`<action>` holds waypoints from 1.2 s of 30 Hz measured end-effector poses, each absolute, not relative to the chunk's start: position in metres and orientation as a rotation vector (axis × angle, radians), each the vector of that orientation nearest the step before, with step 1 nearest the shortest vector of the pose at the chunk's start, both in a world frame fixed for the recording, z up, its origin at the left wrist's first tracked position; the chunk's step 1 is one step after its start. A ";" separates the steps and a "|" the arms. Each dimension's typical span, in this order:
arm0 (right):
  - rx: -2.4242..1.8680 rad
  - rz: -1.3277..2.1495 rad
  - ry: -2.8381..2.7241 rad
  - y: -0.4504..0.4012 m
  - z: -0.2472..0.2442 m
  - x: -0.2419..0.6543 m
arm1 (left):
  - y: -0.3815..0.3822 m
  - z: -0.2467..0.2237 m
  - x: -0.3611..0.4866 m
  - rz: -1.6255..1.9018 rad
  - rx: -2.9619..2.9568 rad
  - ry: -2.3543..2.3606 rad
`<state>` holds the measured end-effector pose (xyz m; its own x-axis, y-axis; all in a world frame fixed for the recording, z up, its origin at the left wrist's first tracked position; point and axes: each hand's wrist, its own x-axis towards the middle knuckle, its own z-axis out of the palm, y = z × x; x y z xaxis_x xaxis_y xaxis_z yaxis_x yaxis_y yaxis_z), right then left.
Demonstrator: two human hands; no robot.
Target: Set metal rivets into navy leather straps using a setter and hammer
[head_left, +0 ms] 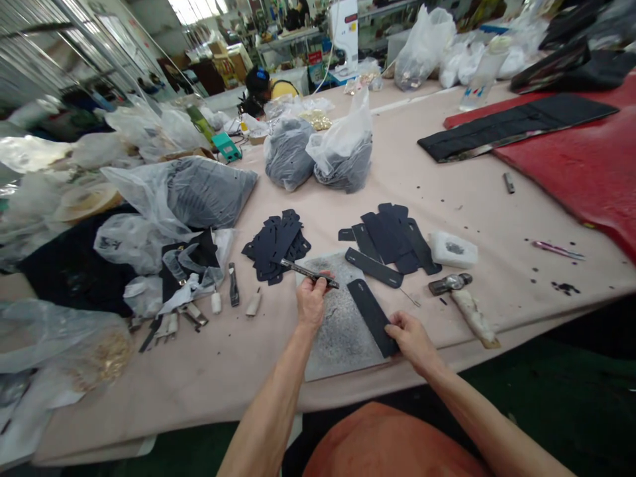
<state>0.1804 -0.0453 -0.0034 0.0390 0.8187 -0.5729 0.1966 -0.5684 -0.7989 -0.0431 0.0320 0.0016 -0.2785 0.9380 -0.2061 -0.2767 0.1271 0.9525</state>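
My left hand (312, 299) is shut on a slim metal tool (309, 273), which it holds over the top edge of a grey speckled work board (338, 331). My right hand (412, 341) grips the lower end of a long black leather strip (371, 317) lying flat on that board. One more strip (373, 267) lies just above the board. Beyond it is a loose pile of black leather strips (392, 233), and a second pile (276, 245) sits to the left of my left hand.
A hammer with a wrapped handle (460, 298) and a white block (453, 250) lie to the right. Plastic bags (342, 149) of black pieces crowd the far table. Small metal tools (233, 285) lie to the left. A red board (571, 159) fills the right. A person (258, 89) sits beyond.
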 end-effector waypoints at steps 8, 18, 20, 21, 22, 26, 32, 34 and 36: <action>-1.699 1.470 -1.371 -0.048 -0.003 0.180 | 0.005 0.002 -0.028 1.205 1.091 1.388; -1.724 1.359 -1.706 -0.049 0.009 0.179 | 0.017 0.003 -0.013 1.166 1.189 1.347; -1.720 1.360 -1.734 -0.050 0.010 0.179 | 0.016 0.003 -0.012 1.144 1.234 1.355; -1.713 1.362 -1.743 -0.050 0.010 0.180 | 0.016 0.004 -0.011 1.137 1.256 1.357; -1.705 1.363 -1.753 -0.050 0.009 0.180 | 0.016 0.004 -0.010 1.131 1.274 1.355; -1.691 1.373 -1.797 -0.048 0.003 0.183 | 0.016 0.007 -0.005 1.108 1.336 1.357; -1.705 1.361 -1.823 -0.049 0.001 0.183 | 0.016 0.003 -0.005 1.110 1.369 1.392; -1.696 1.350 -1.834 -0.049 0.002 0.183 | 0.016 0.001 -0.006 1.109 1.363 1.391; -1.691 1.343 -1.841 -0.049 0.003 0.183 | 0.016 0.001 -0.006 1.096 1.361 1.405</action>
<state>0.1828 -0.0491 0.0026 -0.2603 0.8970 -0.3573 0.6143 -0.1317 -0.7780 -0.0062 0.0163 0.0013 -0.0246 0.9997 -0.0097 0.2345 0.0152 0.9720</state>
